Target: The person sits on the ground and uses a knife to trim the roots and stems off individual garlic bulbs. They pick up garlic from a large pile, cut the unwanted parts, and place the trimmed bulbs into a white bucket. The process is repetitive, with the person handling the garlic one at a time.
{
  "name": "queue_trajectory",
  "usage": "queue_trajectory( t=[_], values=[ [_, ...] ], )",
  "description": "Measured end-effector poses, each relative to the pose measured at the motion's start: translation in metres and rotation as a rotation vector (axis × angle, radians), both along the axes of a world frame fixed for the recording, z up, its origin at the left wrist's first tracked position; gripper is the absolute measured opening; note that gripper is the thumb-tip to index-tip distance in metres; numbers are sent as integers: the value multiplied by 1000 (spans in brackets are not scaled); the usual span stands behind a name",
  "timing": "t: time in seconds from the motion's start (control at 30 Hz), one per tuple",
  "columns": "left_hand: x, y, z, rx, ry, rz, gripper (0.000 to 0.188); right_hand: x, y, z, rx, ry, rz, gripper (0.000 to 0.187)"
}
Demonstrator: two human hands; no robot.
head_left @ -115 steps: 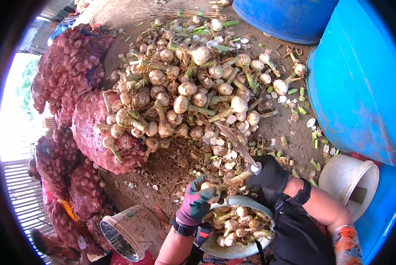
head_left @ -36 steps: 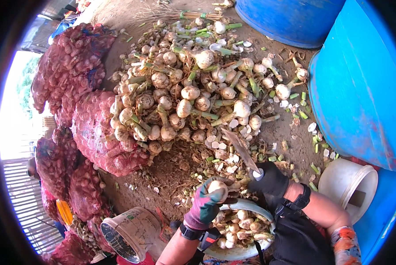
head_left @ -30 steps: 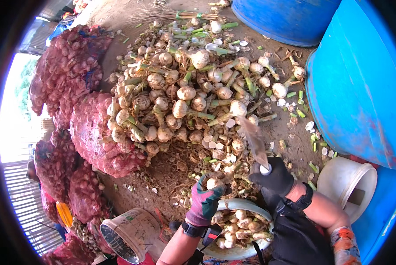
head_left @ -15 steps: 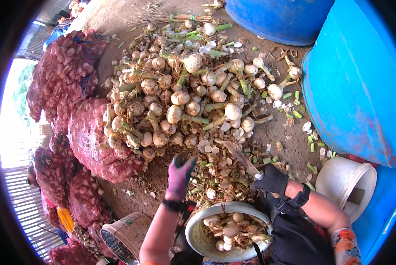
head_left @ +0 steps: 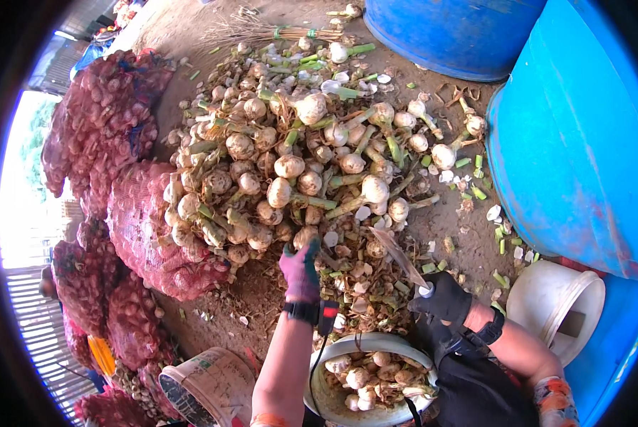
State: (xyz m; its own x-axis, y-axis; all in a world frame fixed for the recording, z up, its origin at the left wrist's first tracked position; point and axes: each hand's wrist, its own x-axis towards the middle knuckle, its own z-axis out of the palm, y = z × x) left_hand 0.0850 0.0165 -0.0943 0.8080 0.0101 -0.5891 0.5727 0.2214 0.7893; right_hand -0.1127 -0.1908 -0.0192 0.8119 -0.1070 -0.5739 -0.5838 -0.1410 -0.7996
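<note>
My left hand, in a pink and dark glove, is at the near edge of a big heap of garlic bulbs with stems and roots. Its thumb and fingers are apart, just below a garlic bulb; whether they touch it I cannot tell. In a dark glove, my right hand is closed round the handle of a knife, whose blade tilts up and left over the trimmings. Between my forearms stands a pale basin holding trimmed garlic bulbs.
Red mesh sacks full of bulbs line the left. Cut stems and peelings cover the ground before the basin. A dirty bucket stands at lower left, a white bucket at right. Large blue containers fill the right. A twig broom lies at the back.
My left hand has moved up and slightly right, to the heap's near edge. My right hand and the knife have shifted slightly to the right and down.
</note>
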Motion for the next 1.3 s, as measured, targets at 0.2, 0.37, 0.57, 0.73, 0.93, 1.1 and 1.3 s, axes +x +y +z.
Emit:
queue_trajectory(
  t=[0.2,0.37,0.57,0.73,0.93,1.1,1.3],
  values=[
    [-35,15,71,-367,-176,-460,70,22,10,42,-367,-335,228,18],
    [-73,3,116,-348,-196,-613,48,27,20,56,-432,-476,327,18],
    [-100,4,129,-125,-204,-774,54,20,20,55,-458,-522,418,19],
    [-108,6,133,-33,-269,-952,56,13,16,42,-418,-452,485,13],
    [-99,-1,154,-174,-168,-1254,57,-15,-14,-24,-560,-56,432,19],
    [-83,-3,149,62,-215,-1138,58,-12,-2,10,-443,-355,171,14],
    [-88,-4,152,91,-138,-1062,57,4,11,58,-374,-661,412,12]
  ],
)
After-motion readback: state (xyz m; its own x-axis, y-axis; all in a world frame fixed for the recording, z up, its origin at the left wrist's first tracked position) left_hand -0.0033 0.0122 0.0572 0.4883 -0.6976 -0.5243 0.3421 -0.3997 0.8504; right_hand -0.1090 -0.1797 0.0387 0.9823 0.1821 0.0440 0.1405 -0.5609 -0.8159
